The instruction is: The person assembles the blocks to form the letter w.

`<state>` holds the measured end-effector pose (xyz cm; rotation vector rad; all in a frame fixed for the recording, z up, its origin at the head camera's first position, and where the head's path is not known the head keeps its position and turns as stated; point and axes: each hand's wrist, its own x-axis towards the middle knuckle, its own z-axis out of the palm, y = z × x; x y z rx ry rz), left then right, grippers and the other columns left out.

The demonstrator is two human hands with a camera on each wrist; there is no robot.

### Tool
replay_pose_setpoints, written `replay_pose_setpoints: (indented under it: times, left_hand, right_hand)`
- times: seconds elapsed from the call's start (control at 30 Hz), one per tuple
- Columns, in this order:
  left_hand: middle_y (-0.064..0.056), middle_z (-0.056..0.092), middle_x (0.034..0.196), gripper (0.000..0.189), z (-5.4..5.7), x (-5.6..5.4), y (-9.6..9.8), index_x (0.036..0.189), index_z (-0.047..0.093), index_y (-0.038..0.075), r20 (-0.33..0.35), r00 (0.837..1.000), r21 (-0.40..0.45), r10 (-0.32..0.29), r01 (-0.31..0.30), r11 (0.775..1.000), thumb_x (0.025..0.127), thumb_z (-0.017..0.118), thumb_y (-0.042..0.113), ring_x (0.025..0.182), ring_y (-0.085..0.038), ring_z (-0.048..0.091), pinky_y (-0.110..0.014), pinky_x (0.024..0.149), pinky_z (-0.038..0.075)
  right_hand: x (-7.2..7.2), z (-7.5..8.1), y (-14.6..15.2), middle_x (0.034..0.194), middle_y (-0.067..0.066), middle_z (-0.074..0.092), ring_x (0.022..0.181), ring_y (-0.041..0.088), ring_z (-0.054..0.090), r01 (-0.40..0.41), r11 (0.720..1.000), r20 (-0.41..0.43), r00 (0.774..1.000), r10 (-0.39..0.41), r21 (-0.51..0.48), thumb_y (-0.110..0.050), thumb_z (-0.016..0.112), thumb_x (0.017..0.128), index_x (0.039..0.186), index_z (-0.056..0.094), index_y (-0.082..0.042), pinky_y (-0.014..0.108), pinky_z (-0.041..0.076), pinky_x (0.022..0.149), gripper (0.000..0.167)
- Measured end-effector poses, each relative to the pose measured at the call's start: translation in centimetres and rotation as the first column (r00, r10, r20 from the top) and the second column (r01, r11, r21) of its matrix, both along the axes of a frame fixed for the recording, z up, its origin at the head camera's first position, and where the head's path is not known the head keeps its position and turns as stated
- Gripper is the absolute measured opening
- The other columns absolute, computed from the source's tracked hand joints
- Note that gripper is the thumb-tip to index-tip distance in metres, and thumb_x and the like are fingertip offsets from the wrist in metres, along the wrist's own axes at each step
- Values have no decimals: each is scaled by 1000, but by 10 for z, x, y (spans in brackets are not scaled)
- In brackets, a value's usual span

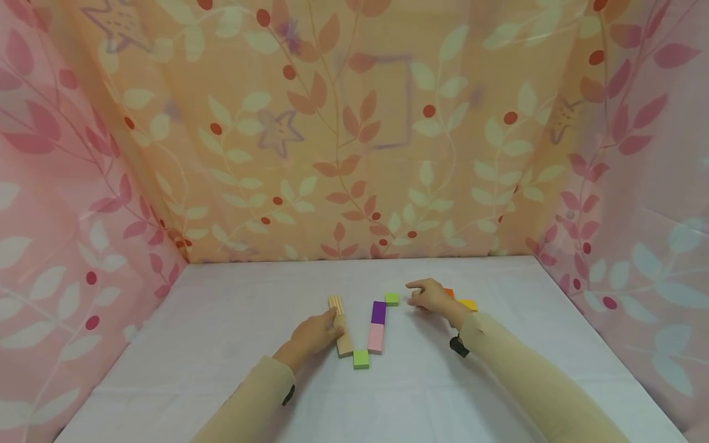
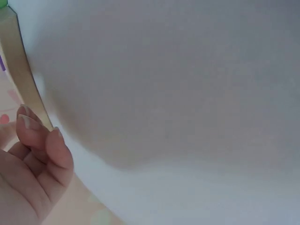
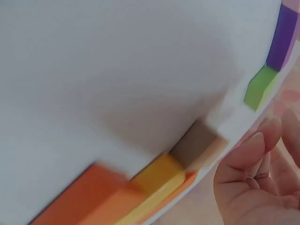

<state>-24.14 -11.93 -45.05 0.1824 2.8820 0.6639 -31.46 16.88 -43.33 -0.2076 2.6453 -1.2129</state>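
Observation:
In the head view my left hand (image 1: 317, 334) holds the side of a long light wooden piece (image 1: 344, 346), its far part striped. The left wrist view shows curled fingers (image 2: 58, 150) at the end of that wooden piece (image 2: 21, 65). A green block (image 1: 361, 360) lies by its near end, beside a pink block (image 1: 375, 339) in line with a purple one (image 1: 379, 312). Another green block (image 1: 392, 299) sits at the purple block's far end. My right hand (image 1: 434, 299) is right of it, index finger stretched left, thumb apart, near a brown wooden block (image 3: 194, 145).
Beside and behind my right hand are an orange block (image 3: 89, 197) and a yellow block (image 3: 161, 173). A white cloth (image 1: 232, 295) covers the table. Patterned curtains (image 1: 332, 154) hang at the back and both sides.

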Motion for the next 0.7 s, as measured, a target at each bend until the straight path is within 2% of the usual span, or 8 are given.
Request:
replay_pose_setpoints:
  times: [0.13, 0.23, 0.3, 0.37, 0.47, 0.57, 0.7]
  left_hand:
    - [-21, 55, 135, 59, 2, -3, 4, 147, 44, 10, -29, 999, 15, -46, 47, 999, 97, 58, 38, 125, -38, 50, -51, 101, 39]
    - [-18, 57, 134, 60, 4, -5, 10, 148, 42, 12, -37, 995, 24, -95, 96, 995, 97, 58, 39, 126, -36, 51, -51, 102, 39]
    - [-16, 58, 133, 61, 5, -5, 16, 149, 41, 14, -31, 993, 34, -113, 114, 993, 96, 59, 39, 123, -34, 53, -51, 101, 39]
    - [-15, 58, 133, 63, 5, -6, 23, 149, 40, 16, -22, 992, 28, -124, 124, 992, 95, 60, 41, 117, -31, 57, -49, 98, 42]
    - [-16, 58, 132, 64, 6, -6, 33, 149, 41, 18, -13, 990, 20, -141, 141, 990, 94, 62, 43, 99, -26, 59, -45, 90, 47]
    - [-16, 56, 135, 65, 4, -7, 42, 150, 41, 20, -8, 987, -11, -162, 162, 987, 93, 61, 46, 104, -27, 60, -44, 90, 47]
    - [-14, 53, 139, 64, 1, -9, 51, 149, 41, 21, 5, 986, -32, -166, 166, 986, 94, 60, 47, 128, -31, 49, -47, 102, 40]
  right_hand:
    - [0, 2, 17, 100, 19, 61, 78, 22, 54, -52, 997, -61, 997, 56, 56, -9, 71, 88, 134, 56, 2, 30, 48, 64, 49]
    - [-1, 2, 28, 126, 29, 54, 101, 33, 53, -83, 992, -77, 993, 90, 92, -9, 70, 88, 135, 55, 0, 39, 49, 79, 50]
    - [-2, 0, 34, 134, 31, 49, 110, 37, 50, -95, 989, -80, 991, 104, 110, -9, 71, 87, 137, 54, -1, 47, 47, 88, 54]
    - [-3, -1, 38, 138, 31, 46, 117, 39, 48, -110, 986, -78, 990, 120, 123, -9, 73, 85, 138, 52, -2, 53, 41, 97, 57]
    - [-5, -4, 43, 137, 33, 47, 111, 36, 48, -146, 978, -70, 985, 157, 150, -8, 74, 83, 140, 50, -2, 54, 38, 99, 62]
    - [-8, -7, 46, 137, 32, 47, 109, 36, 50, -185, 968, -49, 979, 196, 171, -8, 74, 84, 142, 47, -2, 52, 39, 97, 64]
    - [-12, -10, 49, 136, 32, 47, 121, 43, 47, -238, 947, -49, 966, 254, 214, -10, 79, 82, 144, 44, -1, 56, 36, 101, 72]
